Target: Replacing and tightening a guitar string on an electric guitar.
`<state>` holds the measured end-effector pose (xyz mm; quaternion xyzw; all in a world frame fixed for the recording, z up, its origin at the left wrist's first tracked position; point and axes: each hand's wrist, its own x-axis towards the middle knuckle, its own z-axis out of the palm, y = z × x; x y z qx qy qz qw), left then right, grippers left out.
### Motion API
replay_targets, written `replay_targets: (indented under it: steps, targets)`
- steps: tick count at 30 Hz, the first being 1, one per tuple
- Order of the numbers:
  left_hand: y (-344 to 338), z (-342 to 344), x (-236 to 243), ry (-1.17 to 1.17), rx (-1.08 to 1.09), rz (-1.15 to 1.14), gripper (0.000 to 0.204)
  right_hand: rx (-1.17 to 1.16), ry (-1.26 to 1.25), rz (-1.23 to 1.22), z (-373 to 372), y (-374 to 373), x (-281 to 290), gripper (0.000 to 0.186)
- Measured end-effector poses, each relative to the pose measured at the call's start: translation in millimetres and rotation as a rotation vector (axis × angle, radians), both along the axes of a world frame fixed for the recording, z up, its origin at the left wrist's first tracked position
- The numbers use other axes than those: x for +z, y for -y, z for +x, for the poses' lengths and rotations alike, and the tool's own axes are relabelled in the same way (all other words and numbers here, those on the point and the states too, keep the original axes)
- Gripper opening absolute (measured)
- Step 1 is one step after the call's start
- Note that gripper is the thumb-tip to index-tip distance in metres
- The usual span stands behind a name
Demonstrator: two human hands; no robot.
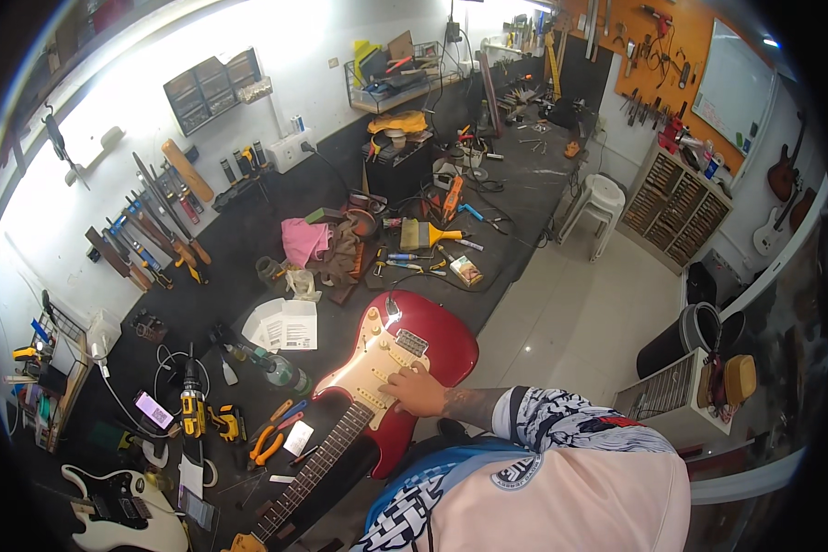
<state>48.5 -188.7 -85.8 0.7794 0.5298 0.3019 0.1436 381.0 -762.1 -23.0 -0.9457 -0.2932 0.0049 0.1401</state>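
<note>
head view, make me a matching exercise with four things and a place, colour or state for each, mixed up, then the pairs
Things:
1. red guitar
2. phone
3. brush
4. whiteboard

Descriptions:
a. yellow-handled
b. up by the orange wall
c. under the right hand
d. screen lit

Pairs: 1-c, 2-d, 3-a, 4-b

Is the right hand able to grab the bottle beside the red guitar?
Probably yes: the right hand is on the red guitar, and the bottle stands past the guitar's edge, with nothing tall seen between them.
</note>
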Motion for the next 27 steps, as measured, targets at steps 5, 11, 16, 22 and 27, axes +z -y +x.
replay_targets:
  steps: [5,11,16,22,27]
  targets:
    - [5,-2,2,0.031,0.0,-0.032,0.047,0.014,0.008,-0.007,1,1,1,0.061]
    - [3,-3,1,-0.188,-0.035,0.096,0.04,0.028,-0.04,-0.032,2,0,4,0.055]
    - [-22,-5,-19,-0.169,-0.091,0.221,0.034,0.025,-0.009,-0.005,1,0,4,0.052]
    - [-27,-6,-33,-0.041,-0.163,0.381,0.04,0.002,0.0,0.031,0,1,-1,0.058]
    - [-6,6,-7,-0.035,0.129,-0.142,0.048,0.009,0.023,0.011,-4,4,1,0.056]
